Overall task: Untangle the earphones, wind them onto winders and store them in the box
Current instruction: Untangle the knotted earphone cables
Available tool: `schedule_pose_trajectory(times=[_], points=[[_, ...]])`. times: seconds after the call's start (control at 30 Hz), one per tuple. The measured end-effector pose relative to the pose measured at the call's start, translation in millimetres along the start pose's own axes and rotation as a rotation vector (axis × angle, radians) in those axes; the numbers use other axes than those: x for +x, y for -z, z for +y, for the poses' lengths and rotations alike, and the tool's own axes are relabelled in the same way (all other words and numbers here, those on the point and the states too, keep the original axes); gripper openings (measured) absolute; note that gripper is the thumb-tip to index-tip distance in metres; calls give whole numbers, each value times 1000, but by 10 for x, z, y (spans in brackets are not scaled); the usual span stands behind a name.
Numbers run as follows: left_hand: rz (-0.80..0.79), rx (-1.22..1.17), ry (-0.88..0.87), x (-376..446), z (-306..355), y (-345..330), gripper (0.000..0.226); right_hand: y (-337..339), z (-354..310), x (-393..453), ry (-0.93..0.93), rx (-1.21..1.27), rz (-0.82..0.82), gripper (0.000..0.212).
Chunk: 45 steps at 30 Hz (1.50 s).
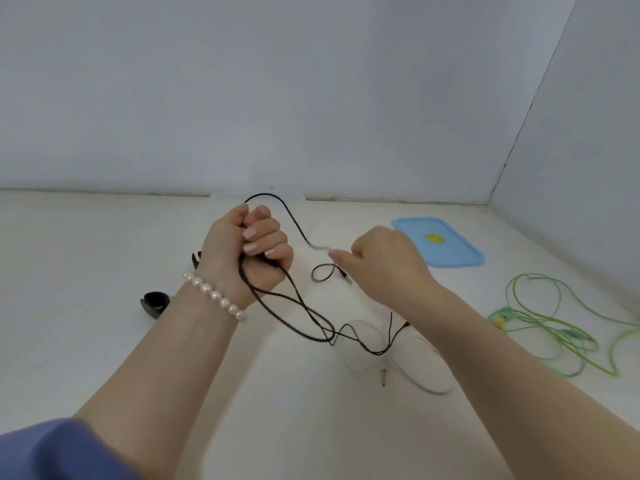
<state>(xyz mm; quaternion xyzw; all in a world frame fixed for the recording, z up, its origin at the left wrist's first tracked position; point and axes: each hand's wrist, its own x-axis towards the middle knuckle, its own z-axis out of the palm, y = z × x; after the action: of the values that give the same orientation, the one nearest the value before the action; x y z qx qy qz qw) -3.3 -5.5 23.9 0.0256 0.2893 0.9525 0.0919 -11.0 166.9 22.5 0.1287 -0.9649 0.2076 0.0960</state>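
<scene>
Between my two raised hands a thin black earphone cable (294, 216) arched up and over. My left hand (249, 251), with a white pearl bracelet (214, 295) at its wrist, was clenched round a bunch of that cable, whose loops hung below the fist and trailed down to the white tabletop (86, 244). My right hand (388, 265) pinched the other end of the arch between curled fingers, though that end was blurred, and a small loop dangled just under the fingertips. Below the right forearm lay a pale grey earphone cable (415, 379) with its metal plug, partly crossed by the black one. Right of that arm sprawled a tangled green and yellow earphone cable (554, 327). Beyond the right hand sat a flat blue plastic lid (457, 251) with a yellow sticker. Left of my left wrist rested a small black cable winder (156, 303), and another dark piece peeked out behind the wrist, too hidden to identify.
</scene>
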Motion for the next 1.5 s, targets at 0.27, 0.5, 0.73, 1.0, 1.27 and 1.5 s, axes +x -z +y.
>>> schedule_pose_trajectory(times=[0.27,0.5,0.73,1.0,1.27,1.5], points=[[251,657,-334,-8,-155,-123,56,-146,-171,-134,0,957,-571,32],[367,1036,-328,-20,137,21,67,-20,-11,4,-96,1157,-261,13],[795,1594,-273,-239,662,310,37,119,154,74,-255,1386,-75,10],[-93,972,-590,-430,326,-367,56,124,-53,-63,-8,736,-123,17],[71,1267,-335,-170,101,-304,36,106,-53,-46,28,759,-147,19],[60,1505,-72,-146,20,-349,50,197,39,-17,12,1070,-323,10]])
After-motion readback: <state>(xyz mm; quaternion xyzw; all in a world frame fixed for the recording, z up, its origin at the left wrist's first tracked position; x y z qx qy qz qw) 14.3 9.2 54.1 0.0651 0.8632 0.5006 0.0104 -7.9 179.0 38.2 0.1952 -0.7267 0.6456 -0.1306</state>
